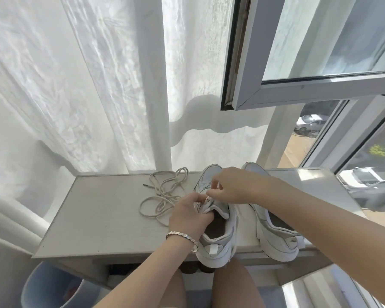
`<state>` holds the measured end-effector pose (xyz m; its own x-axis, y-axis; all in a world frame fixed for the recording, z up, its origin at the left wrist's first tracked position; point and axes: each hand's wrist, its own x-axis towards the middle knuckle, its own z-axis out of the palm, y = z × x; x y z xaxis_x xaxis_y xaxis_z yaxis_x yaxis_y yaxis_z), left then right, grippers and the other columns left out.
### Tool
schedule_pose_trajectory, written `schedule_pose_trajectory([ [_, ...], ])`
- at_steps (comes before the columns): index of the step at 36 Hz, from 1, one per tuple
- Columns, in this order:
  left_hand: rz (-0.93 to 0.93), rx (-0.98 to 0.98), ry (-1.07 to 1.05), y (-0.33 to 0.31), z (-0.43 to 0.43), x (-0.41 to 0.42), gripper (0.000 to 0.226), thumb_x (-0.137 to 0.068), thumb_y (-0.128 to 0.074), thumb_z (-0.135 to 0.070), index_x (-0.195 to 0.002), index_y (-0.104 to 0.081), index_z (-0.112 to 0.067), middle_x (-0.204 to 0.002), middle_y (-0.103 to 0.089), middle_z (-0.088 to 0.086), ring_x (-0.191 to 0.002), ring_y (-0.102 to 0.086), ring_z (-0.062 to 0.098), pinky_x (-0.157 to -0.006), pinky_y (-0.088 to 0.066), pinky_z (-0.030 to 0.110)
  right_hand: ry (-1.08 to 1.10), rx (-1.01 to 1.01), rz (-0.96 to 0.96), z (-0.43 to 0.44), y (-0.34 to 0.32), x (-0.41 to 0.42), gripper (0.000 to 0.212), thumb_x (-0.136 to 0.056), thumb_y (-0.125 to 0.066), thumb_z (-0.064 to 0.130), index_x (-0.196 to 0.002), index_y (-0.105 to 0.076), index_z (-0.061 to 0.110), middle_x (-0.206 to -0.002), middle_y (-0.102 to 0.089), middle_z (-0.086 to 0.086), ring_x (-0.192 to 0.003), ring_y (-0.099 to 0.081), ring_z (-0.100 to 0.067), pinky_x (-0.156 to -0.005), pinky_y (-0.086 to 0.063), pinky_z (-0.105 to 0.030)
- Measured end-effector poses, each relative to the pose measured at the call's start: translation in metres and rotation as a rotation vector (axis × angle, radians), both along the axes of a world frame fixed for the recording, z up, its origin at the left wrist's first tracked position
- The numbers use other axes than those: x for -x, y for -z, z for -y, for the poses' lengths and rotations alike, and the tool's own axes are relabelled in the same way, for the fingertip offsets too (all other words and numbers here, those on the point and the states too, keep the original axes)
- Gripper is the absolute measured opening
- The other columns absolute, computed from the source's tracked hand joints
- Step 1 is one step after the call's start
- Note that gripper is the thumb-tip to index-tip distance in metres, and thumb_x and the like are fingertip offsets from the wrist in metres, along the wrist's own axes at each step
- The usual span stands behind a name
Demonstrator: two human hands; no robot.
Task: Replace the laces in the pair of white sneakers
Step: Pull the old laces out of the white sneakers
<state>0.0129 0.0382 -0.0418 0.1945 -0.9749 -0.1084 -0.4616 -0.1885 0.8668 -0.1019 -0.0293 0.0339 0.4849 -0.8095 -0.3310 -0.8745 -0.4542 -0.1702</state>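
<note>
Two white sneakers stand on a pale table [93, 218], toes pointing away from me. My left hand [187, 216] grips the tongue and upper edge of the left sneaker [216, 238]. My right hand [229, 185] hovers over that shoe's eyelet area, its fingers pinching something small that looks like a lace, though I cannot make it out clearly. The right sneaker [273, 230] sits untouched beside it, partly under my right forearm. A loose cream lace [165, 194] lies tangled on the table left of the shoes.
Sheer white curtains [76, 85] hang behind the table. An open window sash [298, 52] juts in at the upper right, above the shoes. A blue bucket [49, 287] stands on the floor at the lower left. My knees are under the table's front edge.
</note>
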Motion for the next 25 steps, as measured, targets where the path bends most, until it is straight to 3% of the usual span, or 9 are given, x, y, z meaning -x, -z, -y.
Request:
schedule_pose_trajectory([
  [3,-0.050,-0.011,-0.003,0.001,-0.001,-0.002,0.025,-0.069,-0.071,-0.016,-0.084,-0.062,-0.035,-0.094,-0.064,-0.013,-0.095,-0.060,0.009,-0.087,-0.049,0.031,-0.153,0.044,-0.076,0.001,0.006,-0.008,0.033,-0.095,-0.045,0.041,-0.111,-0.060,0.017,-0.112,-0.058,0.000,-0.105,-0.053,-0.020,-0.082,-0.034,-0.030],
  [5,-0.067,-0.016,-0.003,0.002,-0.001,-0.003,0.025,-0.069,-0.071,-0.016,-0.088,-0.065,-0.031,-0.092,-0.064,-0.015,-0.093,-0.061,0.009,-0.086,-0.049,0.030,-0.179,0.021,-0.111,0.003,0.007,-0.010,0.030,-0.094,-0.048,0.039,-0.112,-0.058,0.017,-0.113,-0.058,-0.001,-0.103,-0.054,-0.020,-0.080,-0.039,-0.031],
  [12,-0.075,0.005,0.023,0.005,0.000,-0.004,0.028,-0.069,-0.072,-0.017,-0.092,-0.065,-0.032,-0.096,-0.064,-0.016,-0.089,-0.058,0.006,-0.080,-0.046,0.023,-0.236,0.086,-0.186,0.002,0.013,-0.010,0.033,-0.099,-0.037,0.037,-0.106,-0.054,0.009,-0.113,-0.057,-0.009,-0.103,-0.054,-0.025,-0.082,-0.039,-0.035],
  [16,-0.062,0.015,0.064,0.006,-0.001,-0.007,0.031,-0.069,-0.072,-0.018,-0.093,-0.062,-0.034,-0.098,-0.063,-0.016,-0.095,-0.056,0.002,-0.084,-0.044,0.019,-0.234,0.065,-0.200,-0.002,0.015,-0.008,0.030,-0.101,-0.029,0.036,-0.088,-0.044,0.015,-0.114,-0.055,-0.014,-0.102,-0.052,-0.026,-0.076,-0.034,-0.033],
  [18,-0.065,0.018,0.083,0.007,-0.002,-0.008,0.034,-0.069,-0.072,-0.016,-0.094,-0.060,-0.037,-0.099,-0.063,-0.017,-0.096,-0.056,-0.001,-0.077,-0.039,0.007,-0.218,0.056,-0.196,-0.002,0.012,-0.010,0.030,-0.101,-0.032,0.032,-0.079,-0.040,0.014,-0.109,-0.058,-0.014,-0.091,-0.053,-0.026,-0.071,-0.034,-0.031],
  [20,-0.073,0.017,0.094,0.008,-0.003,-0.010,0.038,-0.069,-0.072,-0.014,-0.094,-0.057,-0.039,-0.098,-0.061,-0.020,-0.092,-0.054,-0.009,-0.070,-0.034,-0.003,-0.206,0.029,-0.170,-0.001,0.009,-0.012,0.019,-0.100,-0.036,0.023,-0.086,-0.042,0.013,-0.101,-0.060,-0.011,-0.083,-0.051,-0.023,-0.069,-0.035,-0.030],
  [23,-0.084,0.012,0.114,0.012,-0.004,-0.013,0.039,-0.070,-0.073,-0.014,-0.097,-0.056,-0.037,-0.099,-0.060,-0.021,-0.092,-0.048,-0.018,-0.069,-0.031,-0.007,-0.145,-0.046,-0.080,-0.001,0.005,-0.014,0.012,-0.100,-0.037,0.021,-0.091,-0.040,0.014,-0.078,-0.048,-0.001,-0.078,-0.045,-0.021,-0.063,-0.032,-0.029],
  [25,-0.092,0.010,0.119,0.014,-0.004,-0.014,0.040,-0.070,-0.073,-0.015,-0.100,-0.058,-0.035,-0.103,-0.061,-0.019,-0.095,-0.048,-0.017,-0.070,-0.030,-0.007,-0.085,-0.085,-0.041,0.000,0.005,-0.015,0.012,-0.100,-0.038,0.021,-0.093,-0.042,0.013,-0.081,-0.048,-0.003,-0.080,-0.045,-0.021,-0.063,-0.032,-0.029],
])
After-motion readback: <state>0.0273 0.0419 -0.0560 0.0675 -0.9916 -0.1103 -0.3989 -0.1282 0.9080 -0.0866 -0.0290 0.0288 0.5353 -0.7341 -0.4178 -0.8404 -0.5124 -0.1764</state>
